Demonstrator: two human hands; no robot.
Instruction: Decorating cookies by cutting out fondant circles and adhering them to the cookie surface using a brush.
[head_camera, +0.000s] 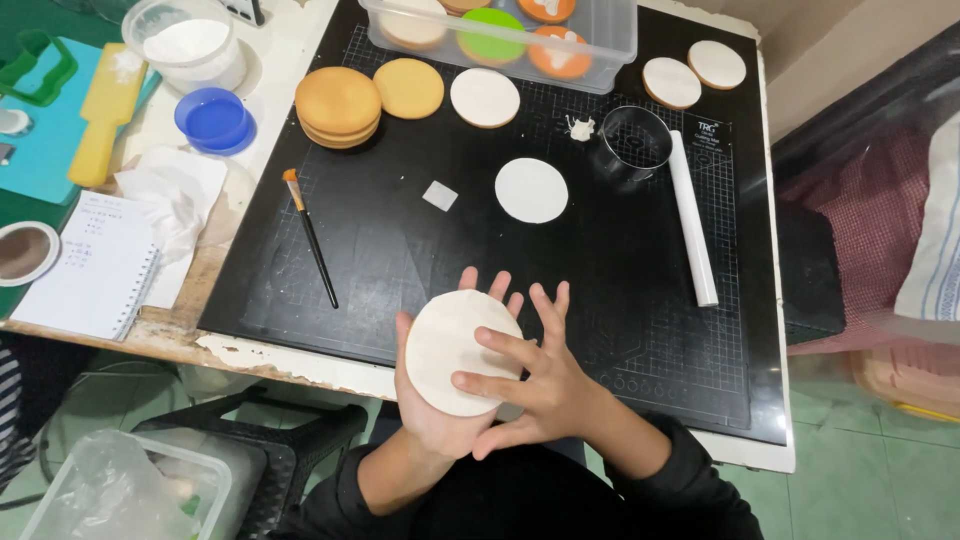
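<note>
Black cutting mat (400, 250) with pale grid lines, cream-white round disc (455, 350), white fondant circle (531, 190), golden-brown cookie stack (338, 105), blue cup (213, 118), yellow scraper (105, 115), white rolling pin (692, 215), black sleeves (690, 480)

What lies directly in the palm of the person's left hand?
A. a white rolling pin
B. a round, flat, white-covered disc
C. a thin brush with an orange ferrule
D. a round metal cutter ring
B: the round white-covered disc rests on the open left hand, with the right hand smoothing its top; the brush, metal cutter ring and white rolling pin lie on the black mat.
</note>
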